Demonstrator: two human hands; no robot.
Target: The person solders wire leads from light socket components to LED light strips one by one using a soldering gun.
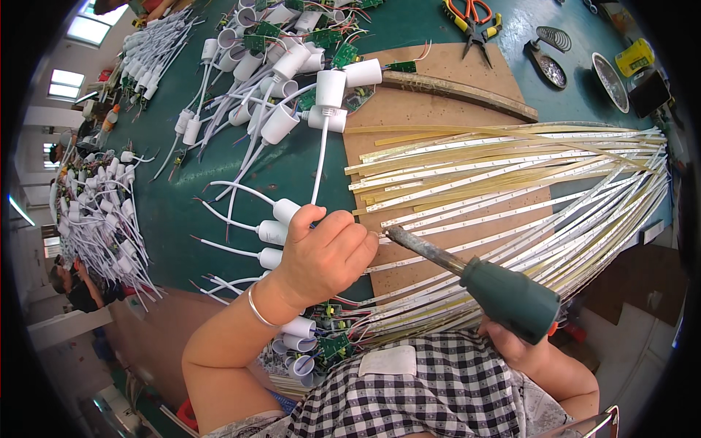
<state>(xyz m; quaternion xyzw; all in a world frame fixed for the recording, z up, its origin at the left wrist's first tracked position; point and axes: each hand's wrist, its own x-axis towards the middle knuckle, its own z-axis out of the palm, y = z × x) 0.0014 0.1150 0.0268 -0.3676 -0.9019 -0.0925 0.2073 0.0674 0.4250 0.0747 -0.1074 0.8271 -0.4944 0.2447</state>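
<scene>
My right hand (517,344) is wrapped round the green handle of a soldering iron (511,298). The iron's dark tip points left and meets the end of one white LED strip, close to the fingertips of my left hand (325,252). Those left fingers are pinched together; what lies between them is too small and hidden to name. Many LED strips (467,213), white and yellowish, fan out to the right under the iron. Left of my left hand lie several white plastic caps (272,233) with cords. Green circuit boards (336,346) with thin wires sit below my left wrist.
A heap of white caps (281,124) with cords and circuit boards covers the back middle. A wooden bar (460,93) lies across a brown board (504,80). Pliers (476,38), a coil iron stand (548,66) and a metal dish (610,84) stand behind. Another person (86,288) is far left.
</scene>
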